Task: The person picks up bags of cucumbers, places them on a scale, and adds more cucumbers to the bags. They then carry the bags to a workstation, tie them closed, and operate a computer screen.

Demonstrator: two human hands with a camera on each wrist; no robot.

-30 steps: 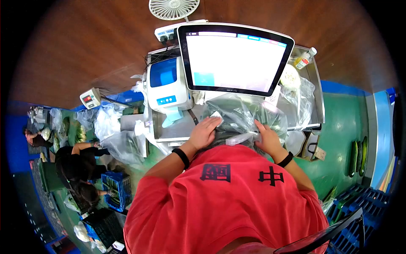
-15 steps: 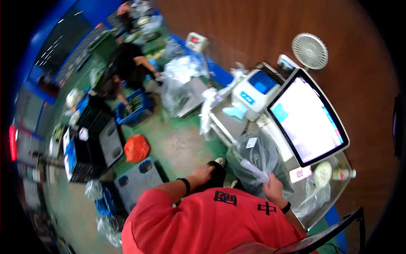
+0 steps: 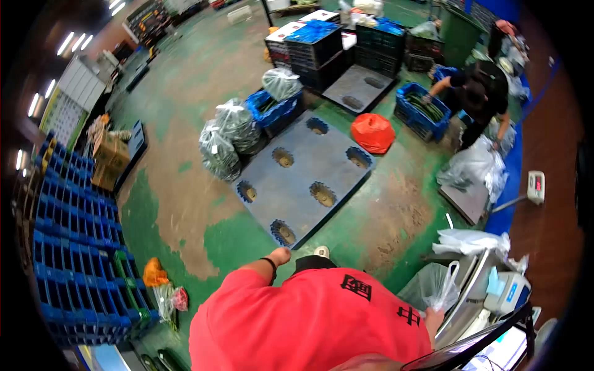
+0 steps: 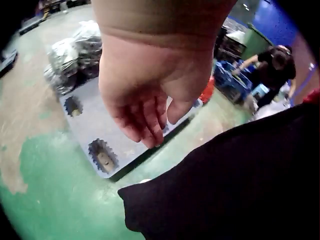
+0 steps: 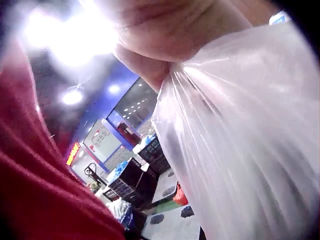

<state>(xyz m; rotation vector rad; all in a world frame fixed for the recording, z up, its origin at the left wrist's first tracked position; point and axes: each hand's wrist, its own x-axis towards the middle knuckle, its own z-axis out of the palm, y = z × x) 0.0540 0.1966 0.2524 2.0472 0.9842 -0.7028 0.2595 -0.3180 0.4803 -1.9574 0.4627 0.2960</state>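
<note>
My right hand (image 3: 434, 320) grips the gathered neck of a clear plastic bag (image 3: 427, 285) beside the metal counter. In the right wrist view the bag (image 5: 245, 135) hangs stretched in folds below the hand (image 5: 175, 30), with dark, blurred contents showing through the plastic. The fingertips are hidden there behind the palm and bag. My left hand (image 3: 281, 255) hangs in front of my body, holding nothing. Its fingers (image 4: 145, 122) droop loosely curled in the left wrist view, with a grey plastic pallet (image 4: 125, 142) on the floor beyond them.
Ahead lies the flat pallet (image 3: 278, 207), with filled plastic bags (image 3: 235, 127) and an orange-red bag (image 3: 373, 133) at its edges. A person (image 3: 482, 93) bends over a blue crate (image 3: 405, 117) at right. Blue pallets (image 3: 74, 247) stand stacked at left. A label printer (image 3: 507, 292) is on the counter.
My body has turned left from the counter and screen toward the open floor. The right hand has lifted the bag off the counter by its neck; the left hand has let go and dropped.
</note>
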